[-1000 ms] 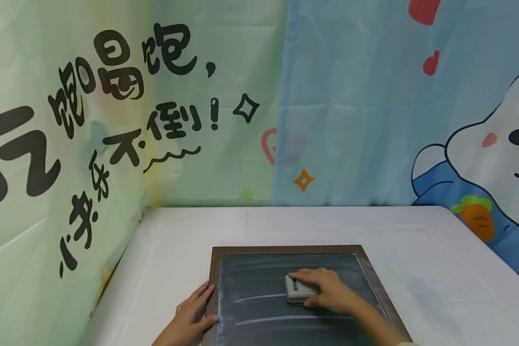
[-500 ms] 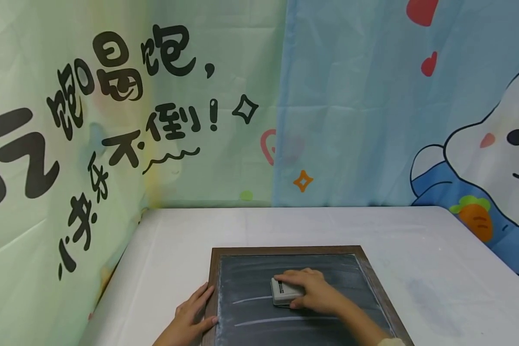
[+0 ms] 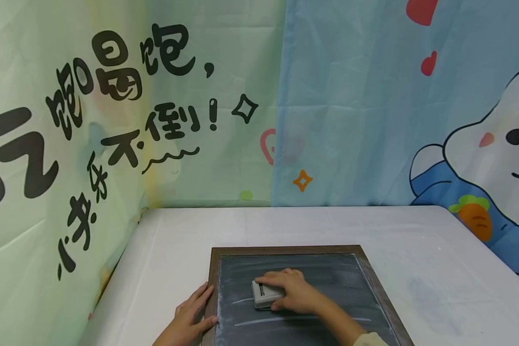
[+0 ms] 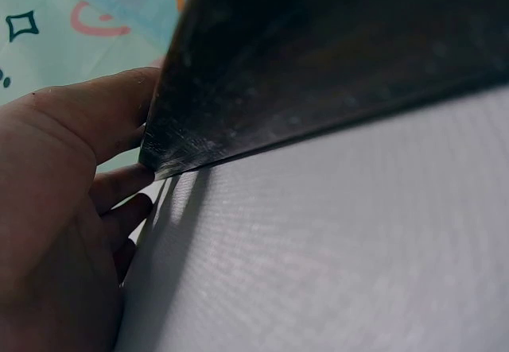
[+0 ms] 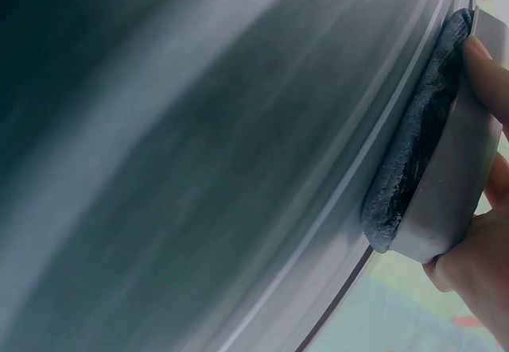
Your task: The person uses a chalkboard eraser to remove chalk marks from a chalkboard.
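Observation:
A small chalkboard [image 3: 324, 269] with a brown wooden frame [image 3: 285, 250] lies on the white table. White chalk streaks and smears mark its dark surface. My right hand [image 3: 297, 292] grips a grey felt-backed chalkboard eraser [image 3: 265, 294] from above, left of the board's middle. Seen from the right wrist, the dark felt pad [image 5: 421, 129] faces the board, with thumb and fingers on the eraser's opposite sides. My left hand [image 3: 189, 315] holds the frame's left edge, thumb on the wood. The left wrist view has its fingers at the dark board edge [image 4: 262, 90].
The white table [image 3: 181, 230] stretches behind and to both sides of the board. Printed fabric hangings [image 3: 225, 158] with black characters stand along the left and back. At the right is a printed white animal [image 3: 480, 144] with a carrot.
My right hand has slid the eraser leftward across the chalkboard, over the upper chalk line's left part. The left hand stays at the frame's left edge.

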The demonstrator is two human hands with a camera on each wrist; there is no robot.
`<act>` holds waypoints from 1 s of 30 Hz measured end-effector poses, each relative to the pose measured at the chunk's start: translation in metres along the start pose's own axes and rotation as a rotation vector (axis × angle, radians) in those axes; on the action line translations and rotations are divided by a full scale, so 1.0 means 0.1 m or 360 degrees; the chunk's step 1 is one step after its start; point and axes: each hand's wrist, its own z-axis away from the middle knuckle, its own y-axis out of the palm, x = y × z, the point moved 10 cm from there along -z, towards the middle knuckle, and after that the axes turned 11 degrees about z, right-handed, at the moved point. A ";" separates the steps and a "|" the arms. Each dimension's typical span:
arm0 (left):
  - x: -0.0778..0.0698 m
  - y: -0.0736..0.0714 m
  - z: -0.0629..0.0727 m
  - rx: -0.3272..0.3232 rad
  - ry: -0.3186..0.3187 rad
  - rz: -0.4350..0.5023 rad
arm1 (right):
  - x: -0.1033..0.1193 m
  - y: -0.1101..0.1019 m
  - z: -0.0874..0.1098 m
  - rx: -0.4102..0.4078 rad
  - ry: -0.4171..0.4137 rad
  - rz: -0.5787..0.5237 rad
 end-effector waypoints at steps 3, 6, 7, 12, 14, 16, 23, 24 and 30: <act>0.00 0.00 0.00 -0.0011 0.0008 -0.0009 | 0.06 0.03 -0.05 0.0012 -0.0013 0.0004; 0.00 -0.01 0.00 -0.0022 0.0009 -0.0014 | 0.13 0.06 -0.11 0.0021 -0.0026 0.0021; 0.00 -0.01 0.00 -0.0024 0.0006 -0.0019 | 0.16 0.08 -0.13 0.0022 -0.0033 0.0031; 0.01 -0.01 -0.01 -0.0020 -0.0004 -0.0028 | 0.27 0.12 -0.20 0.0019 -0.0075 0.0067; 0.01 -0.01 -0.01 -0.0020 -0.0003 -0.0039 | 0.30 0.13 -0.22 0.0018 -0.0081 0.0070; 0.01 -0.01 -0.01 -0.0022 -0.0005 -0.0044 | 0.33 0.13 -0.23 0.0017 -0.0084 0.0071; 0.02 -0.01 -0.01 -0.0039 -0.0016 -0.0054 | 0.42 0.15 -0.26 0.0005 -0.0079 0.0085; 0.02 -0.01 -0.02 -0.0040 -0.0017 -0.0055 | 0.43 0.16 -0.27 0.0004 -0.0075 0.0091; 0.01 -0.02 -0.01 -0.0050 -0.0012 -0.0072 | 0.48 0.19 -0.31 0.0019 -0.0062 0.0101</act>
